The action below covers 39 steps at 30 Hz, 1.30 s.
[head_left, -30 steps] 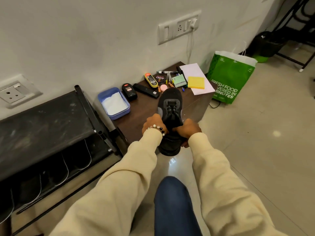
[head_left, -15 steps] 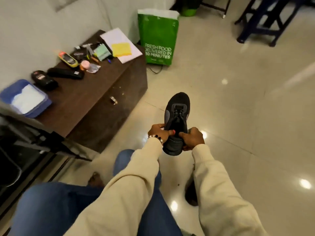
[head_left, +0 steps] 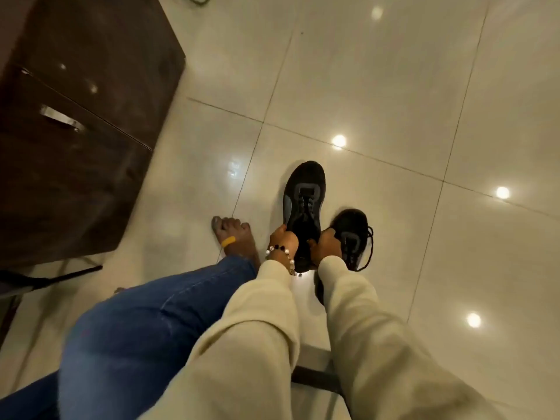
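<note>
Glossy tiled floor point(head_left: 378, 86). Gripping black sneaker point(head_left: 304, 195) by collar with left hand point(head_left: 283, 239) and right hand point(head_left: 325, 244), likely readying it for bare foot point(head_left: 235, 237) at nine o'clock.

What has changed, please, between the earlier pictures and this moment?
The black shoe was carried from above the table down toward the floor, next to a second shoe. Nothing was let go: the left hand and right hand grip its opening as before.
</note>
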Each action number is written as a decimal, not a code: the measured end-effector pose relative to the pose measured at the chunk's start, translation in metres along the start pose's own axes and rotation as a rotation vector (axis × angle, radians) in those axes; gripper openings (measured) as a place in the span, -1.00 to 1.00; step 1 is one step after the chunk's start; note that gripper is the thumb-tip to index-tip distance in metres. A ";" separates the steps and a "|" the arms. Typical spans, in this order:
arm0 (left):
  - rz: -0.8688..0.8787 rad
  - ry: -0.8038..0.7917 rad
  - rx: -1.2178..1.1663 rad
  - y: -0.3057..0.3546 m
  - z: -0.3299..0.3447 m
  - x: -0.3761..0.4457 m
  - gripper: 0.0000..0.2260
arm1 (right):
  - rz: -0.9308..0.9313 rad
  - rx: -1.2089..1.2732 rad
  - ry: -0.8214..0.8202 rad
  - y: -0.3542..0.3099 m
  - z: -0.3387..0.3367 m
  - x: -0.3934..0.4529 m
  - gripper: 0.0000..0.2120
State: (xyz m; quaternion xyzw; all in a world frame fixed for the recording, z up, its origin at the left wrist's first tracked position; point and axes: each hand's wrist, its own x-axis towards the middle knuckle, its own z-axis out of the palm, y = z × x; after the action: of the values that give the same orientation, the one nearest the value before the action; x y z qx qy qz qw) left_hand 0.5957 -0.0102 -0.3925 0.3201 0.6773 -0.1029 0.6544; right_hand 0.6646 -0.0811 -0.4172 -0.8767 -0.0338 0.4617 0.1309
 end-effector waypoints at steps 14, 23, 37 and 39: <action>-0.172 0.004 -0.158 -0.066 0.012 0.069 -0.66 | 0.025 -0.019 0.023 0.051 0.033 0.034 -0.68; -0.024 -0.147 0.326 -0.081 0.050 0.040 -0.78 | 0.207 0.238 0.542 0.126 0.003 0.021 -0.71; 0.001 -0.432 0.670 -0.099 0.082 0.040 -0.47 | 0.294 -0.202 0.116 0.133 -0.004 0.027 -0.71; 0.050 -0.411 0.653 -0.088 0.081 0.037 -0.49 | 0.253 -0.246 0.163 0.125 -0.013 0.019 -0.74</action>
State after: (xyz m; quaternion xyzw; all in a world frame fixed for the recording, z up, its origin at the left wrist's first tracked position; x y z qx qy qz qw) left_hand 0.6145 -0.1123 -0.4621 0.5009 0.4554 -0.3592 0.6423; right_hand 0.6784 -0.2010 -0.4585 -0.9178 0.0313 0.3944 -0.0340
